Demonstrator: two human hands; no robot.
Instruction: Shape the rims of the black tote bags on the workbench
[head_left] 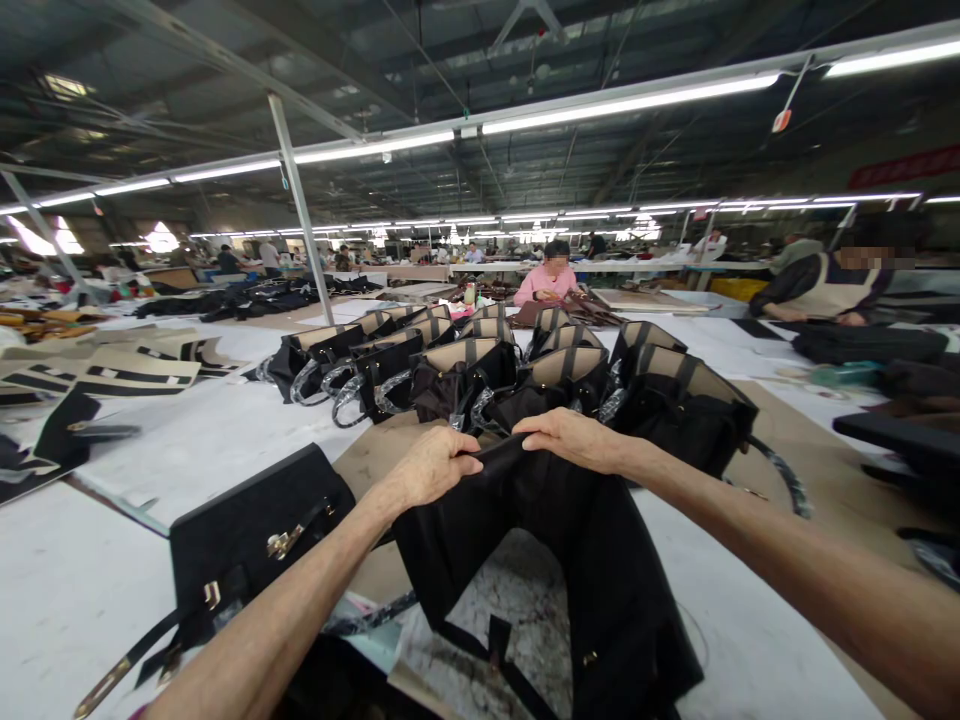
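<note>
Two forearms [780,538], one left hand [431,465], one right hand [574,440], fingers [463,441] pinching one black bag [622,580]

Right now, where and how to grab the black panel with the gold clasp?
Likely pinch the black panel by its far edge, from the far side: it looks straight and bare, while the clasp sits nearer and the left forearm crosses in front.

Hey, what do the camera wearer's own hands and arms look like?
The left hand and right hand are bare: no gloves, rings or watch visible. The left forearm and right forearm show uncovered; a purplish sliver at bottom left may be a sleeve.
</note>
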